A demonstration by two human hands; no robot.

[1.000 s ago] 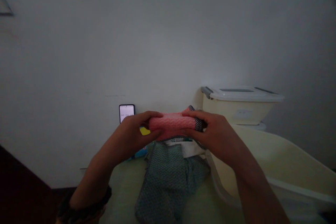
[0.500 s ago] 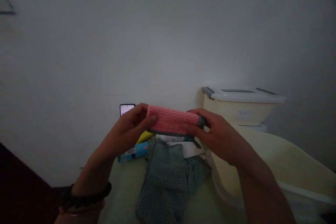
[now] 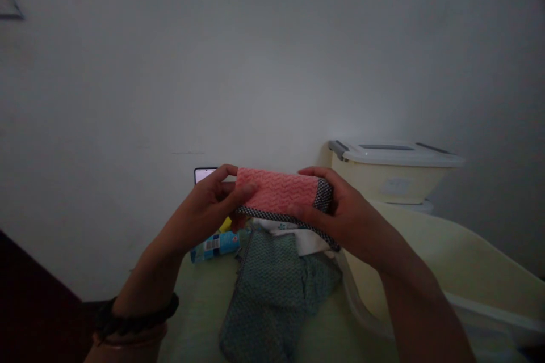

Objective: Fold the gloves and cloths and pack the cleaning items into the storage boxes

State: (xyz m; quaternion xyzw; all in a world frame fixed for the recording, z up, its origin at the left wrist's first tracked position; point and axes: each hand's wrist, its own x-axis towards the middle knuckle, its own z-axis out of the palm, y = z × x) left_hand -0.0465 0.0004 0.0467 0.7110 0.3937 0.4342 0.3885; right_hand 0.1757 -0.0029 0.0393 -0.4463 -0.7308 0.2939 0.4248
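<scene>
Left hand (image 3: 213, 195) held left end of folded pink cloth (image 3: 281, 188), thumb pressed on near face. Right hand (image 3: 351, 212) gripped right end by checked dark edging, thumb along lower part. Pink cloth was raised between both, above grey-green cloth (image 3: 268, 289) lying on pale green surface (image 3: 193, 317). Blue package (image 3: 223, 244) lay below left hand; phone (image 3: 204, 174) showed partly behind it. Open cream tub (image 3: 447, 244) stood at right, lidded box (image 3: 392, 178) beyond.
</scene>
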